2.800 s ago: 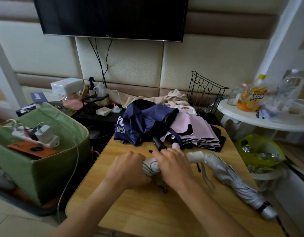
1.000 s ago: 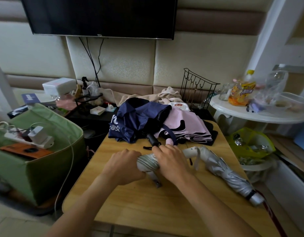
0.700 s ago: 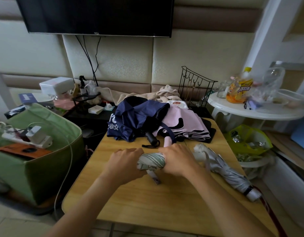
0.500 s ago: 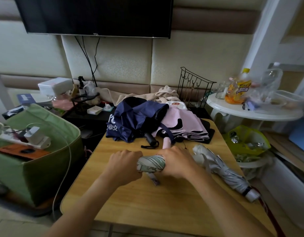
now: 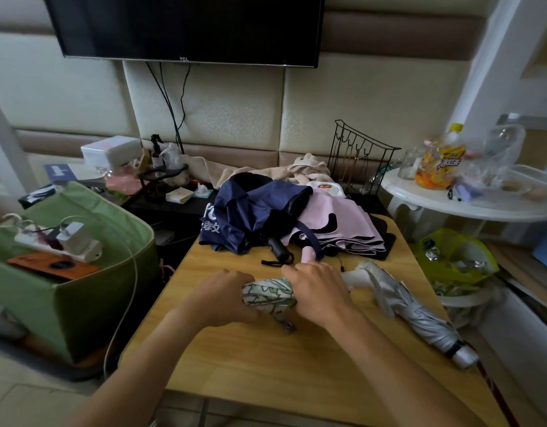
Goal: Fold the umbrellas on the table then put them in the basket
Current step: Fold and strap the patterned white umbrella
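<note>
A small white-and-green patterned umbrella [image 5: 270, 295] lies rolled up on the wooden table [image 5: 296, 374]. My left hand [image 5: 224, 298] grips its left end and my right hand [image 5: 320, 292] wraps over its right part; its strap tab [image 5: 288, 326] hangs below. A silver folded umbrella [image 5: 417, 315] lies to the right, reaching the table's right edge. A navy umbrella [image 5: 250, 217] and a pink umbrella [image 5: 343, 224] lie loose and unfolded at the table's far side. The green fabric basket [image 5: 90, 288] stands on the floor to the left.
A power strip with a charger [image 5: 65, 241] and an orange item [image 5: 50, 266] lie across the basket's top. A black wire rack [image 5: 361, 158] stands behind the table. A white round side table [image 5: 469, 208] with bottles is at right, a yellow-green bin [image 5: 454, 257] below it.
Both hands keep hold of the patterned umbrella and have rolled it tighter. The silver umbrella has shifted slightly; the head camera has drifted.
</note>
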Action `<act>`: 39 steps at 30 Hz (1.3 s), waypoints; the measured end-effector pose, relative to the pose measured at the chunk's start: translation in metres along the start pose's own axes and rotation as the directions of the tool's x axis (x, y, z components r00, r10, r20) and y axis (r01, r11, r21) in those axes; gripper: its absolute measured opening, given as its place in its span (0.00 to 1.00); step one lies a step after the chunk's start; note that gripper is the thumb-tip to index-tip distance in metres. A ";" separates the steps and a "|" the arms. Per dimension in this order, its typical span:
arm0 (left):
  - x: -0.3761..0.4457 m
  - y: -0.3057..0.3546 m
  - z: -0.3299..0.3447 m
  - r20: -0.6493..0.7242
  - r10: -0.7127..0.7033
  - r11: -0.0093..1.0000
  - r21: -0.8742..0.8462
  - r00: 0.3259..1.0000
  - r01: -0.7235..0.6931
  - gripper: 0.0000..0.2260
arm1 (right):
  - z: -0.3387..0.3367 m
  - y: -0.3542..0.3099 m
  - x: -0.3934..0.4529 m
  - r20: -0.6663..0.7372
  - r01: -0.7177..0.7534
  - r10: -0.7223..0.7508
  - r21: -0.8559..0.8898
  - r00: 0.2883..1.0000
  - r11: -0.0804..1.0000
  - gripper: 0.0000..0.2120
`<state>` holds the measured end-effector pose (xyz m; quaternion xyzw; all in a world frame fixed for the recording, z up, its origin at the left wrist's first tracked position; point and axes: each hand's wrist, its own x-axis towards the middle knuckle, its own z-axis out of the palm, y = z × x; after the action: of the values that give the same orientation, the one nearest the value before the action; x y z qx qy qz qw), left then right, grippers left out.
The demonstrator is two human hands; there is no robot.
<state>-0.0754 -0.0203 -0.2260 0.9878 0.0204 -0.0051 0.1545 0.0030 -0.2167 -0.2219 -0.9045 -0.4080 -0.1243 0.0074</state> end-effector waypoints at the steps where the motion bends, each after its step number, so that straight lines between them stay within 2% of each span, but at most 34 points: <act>1: 0.000 0.002 0.002 -0.078 0.016 0.993 0.114 0.997 -0.007 0.16 | 0.000 0.002 0.001 0.012 -0.008 0.008 0.001 1.000 1.000 0.15; 3: -0.001 0.006 0.011 -0.221 0.077 0.962 0.272 0.972 -0.014 0.21 | 0.002 0.006 0.002 0.067 -0.057 0.054 0.035 0.996 0.998 0.16; 5: -0.002 0.013 0.020 -0.313 0.131 0.938 0.346 0.941 -0.016 0.25 | 0.004 0.012 0.004 0.156 -0.113 0.096 0.103 0.983 0.988 0.20; 7: -0.003 0.018 0.021 -0.314 0.146 0.938 0.345 0.938 -0.031 0.23 | 0.004 0.018 0.005 0.248 -0.134 0.098 0.134 0.964 0.982 0.26; 9: -0.002 0.021 0.015 -0.262 0.136 0.954 0.294 0.955 -0.055 0.19 | 0.002 0.021 0.003 0.283 -0.119 0.077 0.135 0.956 0.984 0.28; 12: -0.001 0.019 0.008 -0.236 0.103 0.965 0.259 0.966 -0.040 0.16 | 0.002 0.017 0.000 0.172 -0.078 0.049 0.161 0.984 0.984 0.20; 14: 0.000 0.013 0.006 -0.195 0.063 0.986 0.162 0.979 -0.031 0.16 | 0.004 0.013 0.000 0.030 0.000 -0.002 0.067 1.000 0.998 0.15; 17: 0.001 -0.001 -0.002 -0.127 0.049 0.998 0.045 0.991 -0.043 0.18 | 0.002 0.008 0.003 -0.113 0.044 -0.046 -0.016 0.993 0.999 0.19; 19: -0.001 -0.008 -0.005 -0.112 0.090 0.996 0.040 0.990 -0.086 0.20 | -0.002 0.005 0.002 -0.067 0.056 -0.055 0.012 0.996 0.998 0.15; 21: -0.004 -0.011 -0.004 -0.124 0.146 0.989 0.054 0.982 -0.140 0.23 | -0.005 0.006 0.000 0.047 0.027 -0.033 0.114 0.998 0.993 0.12; 23: -0.006 -0.010 0.000 -0.170 0.210 0.975 0.111 0.963 -0.193 0.27 | -0.007 0.011 0.001 0.129 -0.034 0.009 0.193 0.992 0.981 0.18; 25: -0.006 -0.007 0.004 -0.201 0.250 0.965 0.136 0.947 -0.226 0.28 | -0.006 0.019 0.003 0.173 -0.065 0.034 0.179 0.984 0.982 0.20; 29: -0.004 -0.007 0.006 -0.188 0.268 0.963 0.022 0.945 -0.268 0.27 | -0.007 0.022 0.002 0.197 -0.091 0.052 0.200 0.979 0.976 0.17; 32: -0.004 -0.007 0.008 -0.198 0.247 0.960 -0.084 0.949 -0.268 0.28 | -0.005 0.022 0.000 0.145 -0.069 0.033 0.243 0.989 0.968 0.12; 33: -0.005 -0.007 0.009 -0.203 0.233 0.957 -0.125 0.951 -0.261 0.26 | -0.004 0.022 -0.001 0.125 -0.062 0.033 0.238 0.992 0.969 0.14; 35: -0.006 -0.008 0.009 -0.210 0.197 0.948 -0.210 0.958 -0.241 0.22 | 0.005 0.022 -0.002 0.019 -0.062 0.059 0.247 0.998 0.967 0.24; 37: -0.005 -0.009 0.010 -0.228 0.144 0.940 -0.273 0.963 -0.206 0.18 | 0.013 0.021 -0.001 -0.070 -0.116 0.145 0.316 0.987 0.942 0.38; 38: -0.005 -0.010 0.010 -0.240 0.113 0.938 -0.294 0.964 -0.183 0.16 | 0.018 0.020 0.001 -0.094 -0.148 0.195 0.372 0.976 0.916 0.42; 39: -0.005 -0.011 0.011 -0.253 0.081 0.938 -0.308 0.964 -0.160 0.16 | 0.019 0.017 0.002 -0.133 -0.171 0.249 0.430 0.959 0.886 0.43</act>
<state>-0.0806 -0.0136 -0.2397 0.9415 -0.0216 0.1254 0.3122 0.0209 -0.2244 -0.2386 -0.9056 -0.3218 -0.1166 0.2504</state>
